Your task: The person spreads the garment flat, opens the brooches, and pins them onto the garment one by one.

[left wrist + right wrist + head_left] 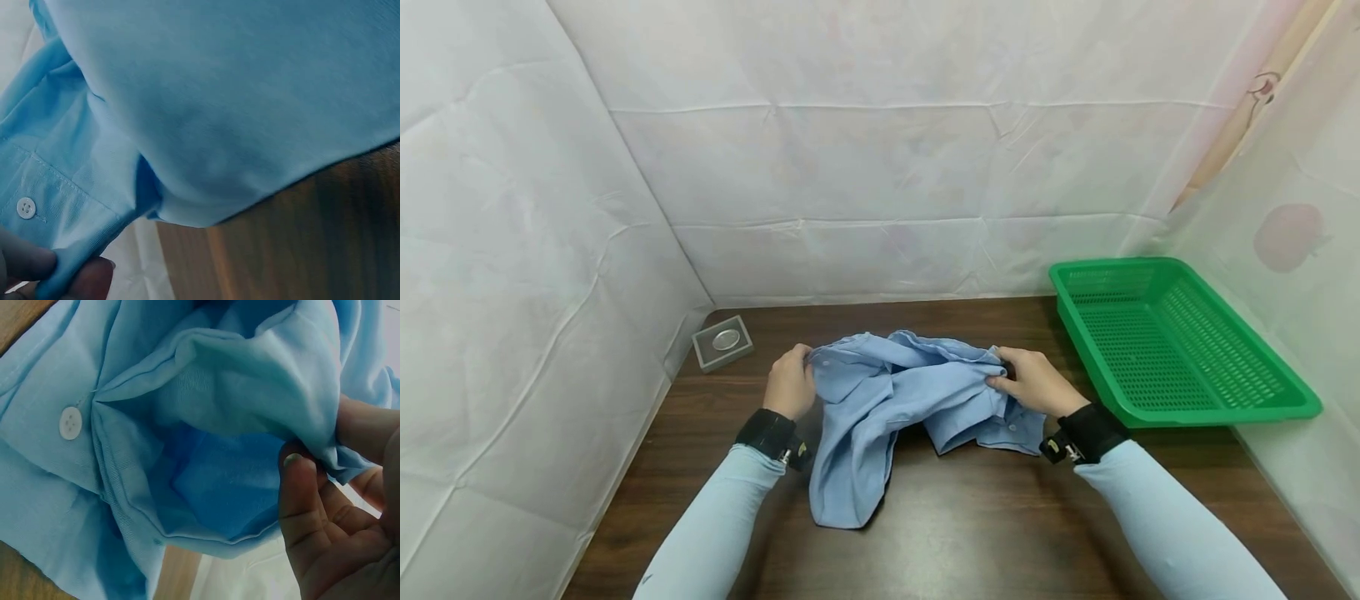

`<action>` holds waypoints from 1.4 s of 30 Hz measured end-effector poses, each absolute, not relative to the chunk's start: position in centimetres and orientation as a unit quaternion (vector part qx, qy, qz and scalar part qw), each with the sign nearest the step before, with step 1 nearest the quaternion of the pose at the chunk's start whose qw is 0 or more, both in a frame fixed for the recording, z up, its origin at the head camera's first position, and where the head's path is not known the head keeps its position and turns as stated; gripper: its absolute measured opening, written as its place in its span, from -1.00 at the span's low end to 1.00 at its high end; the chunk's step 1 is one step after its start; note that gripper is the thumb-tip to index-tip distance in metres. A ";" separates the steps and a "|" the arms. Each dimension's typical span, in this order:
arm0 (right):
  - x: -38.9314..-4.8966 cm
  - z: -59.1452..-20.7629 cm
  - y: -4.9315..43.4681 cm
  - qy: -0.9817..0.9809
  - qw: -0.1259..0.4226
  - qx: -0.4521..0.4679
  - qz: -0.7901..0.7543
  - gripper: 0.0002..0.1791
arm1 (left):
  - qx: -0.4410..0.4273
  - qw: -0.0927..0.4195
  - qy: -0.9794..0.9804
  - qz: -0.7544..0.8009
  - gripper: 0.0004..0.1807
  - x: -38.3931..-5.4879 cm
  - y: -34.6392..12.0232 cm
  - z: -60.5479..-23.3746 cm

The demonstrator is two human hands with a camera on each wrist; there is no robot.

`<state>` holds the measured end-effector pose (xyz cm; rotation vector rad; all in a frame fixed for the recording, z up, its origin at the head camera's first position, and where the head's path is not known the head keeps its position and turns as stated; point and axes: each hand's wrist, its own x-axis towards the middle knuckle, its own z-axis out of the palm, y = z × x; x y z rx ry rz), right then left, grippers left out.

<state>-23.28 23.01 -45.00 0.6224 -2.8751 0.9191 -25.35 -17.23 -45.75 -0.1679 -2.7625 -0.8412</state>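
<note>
Right wrist view, light-blue garment [256,381], rumpled, gaping, visibly stitched, white button [70,423]

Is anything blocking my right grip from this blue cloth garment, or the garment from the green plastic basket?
Nothing visible: your right grip pinches the blue cloth garment. Between the garment and the green plastic basket, only that grip and its black wrist strap intervene.
</note>
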 end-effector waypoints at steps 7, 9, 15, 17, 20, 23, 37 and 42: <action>-23.5 -45.8 23.3 -0.929 -0.026 0.227 0.292 -0.45 | -0.061 0.105 -0.956 -0.268 -0.57 -25.2 -17.1 -46.8; -23.4 -45.8 23.5 -0.922 -0.059 0.248 0.291 -0.31 | -0.077 0.149 -0.951 -0.260 -0.43 -24.7 -16.5 -46.5; -23.2 -44.6 24.2 -0.893 -0.113 0.264 0.346 -0.30 | -0.225 0.305 -0.898 -0.221 -0.45 -22.3 -12.7 -43.7; -23.4 -43.9 24.5 -0.891 -0.101 0.250 0.366 -0.42 | -0.284 0.292 -0.888 -0.215 -0.51 -21.3 -11.3 -43.1; -23.6 -43.4 25.0 -0.896 -0.088 0.238 0.365 -0.56 | -0.339 0.216 -0.894 -0.199 -0.44 -20.2 -9.7 -43.0; -23.9 -43.8 25.4 -0.898 -0.088 0.249 0.351 -0.54 | -0.364 0.141 -0.904 -0.175 -0.32 -19.5 -9.0 -43.8; -22.9 -46.7 23.0 -0.893 -0.056 0.250 0.370 -0.69 | -0.427 0.077 -0.895 -0.106 -0.84 -18.4 -9.3 -46.9; -22.2 -46.3 22.3 -0.872 -0.123 0.295 0.371 -0.85 | -0.408 0.082 -0.901 -0.125 -0.83 -18.5 -9.6 -46.4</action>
